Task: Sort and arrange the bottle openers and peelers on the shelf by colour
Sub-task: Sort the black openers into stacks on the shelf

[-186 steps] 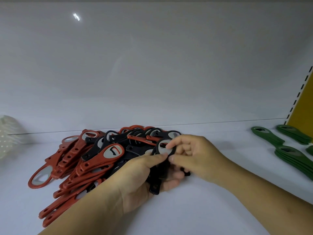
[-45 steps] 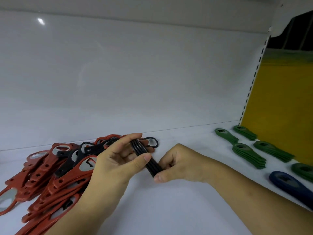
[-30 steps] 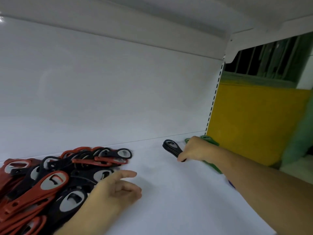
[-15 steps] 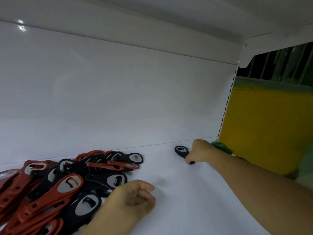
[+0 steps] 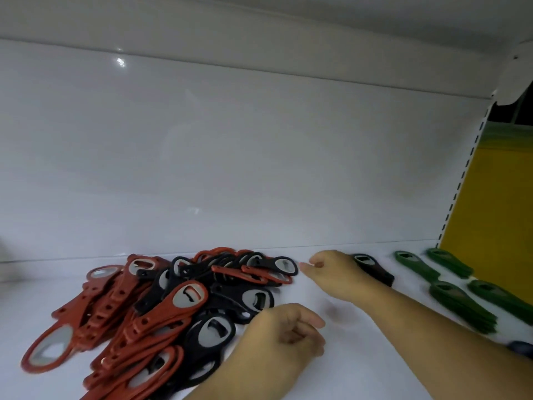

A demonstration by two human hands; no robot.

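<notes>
A mixed pile of red bottle openers (image 5: pixel 115 301) and black bottle openers (image 5: pixel 253 298) lies on the left half of the white shelf (image 5: pixel 346 342). A small stack of black openers (image 5: pixel 375 269) lies apart near the back wall, to the right of the pile. My right hand (image 5: pixel 334 274) hovers between that stack and the pile, fingers loosely curled and empty, with the wrist hiding part of the stack. At the pile's right edge my left hand (image 5: pixel 288 333) rests with loosely curled fingers, holding nothing.
Several stacks of green openers (image 5: pixel 461 304) lie in rows at the right end of the shelf. A dark blue opener (image 5: pixel 522 347) shows at the right edge. The shelf's back wall is close behind, and a perforated upright (image 5: pixel 461 174) bounds the right side.
My right hand has let go of the black stack near the back wall and drawn back left toward the pile. The left hand has stayed by the pile.
</notes>
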